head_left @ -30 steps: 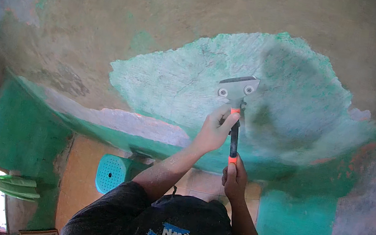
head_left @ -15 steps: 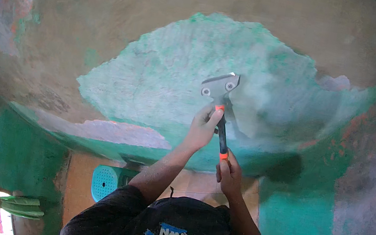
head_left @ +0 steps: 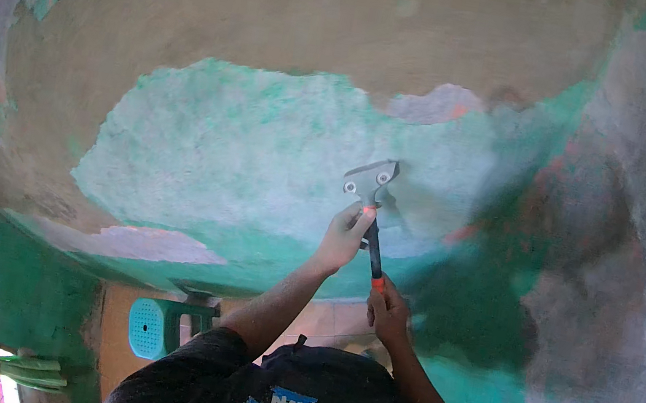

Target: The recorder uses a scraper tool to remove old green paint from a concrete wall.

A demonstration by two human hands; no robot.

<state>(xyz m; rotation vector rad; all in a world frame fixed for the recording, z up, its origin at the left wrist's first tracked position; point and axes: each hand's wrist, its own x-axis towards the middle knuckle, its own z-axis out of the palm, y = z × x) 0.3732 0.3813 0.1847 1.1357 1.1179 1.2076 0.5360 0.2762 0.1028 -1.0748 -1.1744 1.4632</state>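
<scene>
Scraper (head_left: 372,188) shifted right along wall (head_left: 219,158); left hand (head_left: 345,235), right hand (head_left: 388,311) grip clamped on handle.

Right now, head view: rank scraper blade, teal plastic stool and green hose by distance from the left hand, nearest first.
From the left hand:
1. Scraper blade, just above the hand, against the wall.
2. Teal plastic stool, lower left, on the floor.
3. Green hose, farthest, at the bottom-left edge.
</scene>
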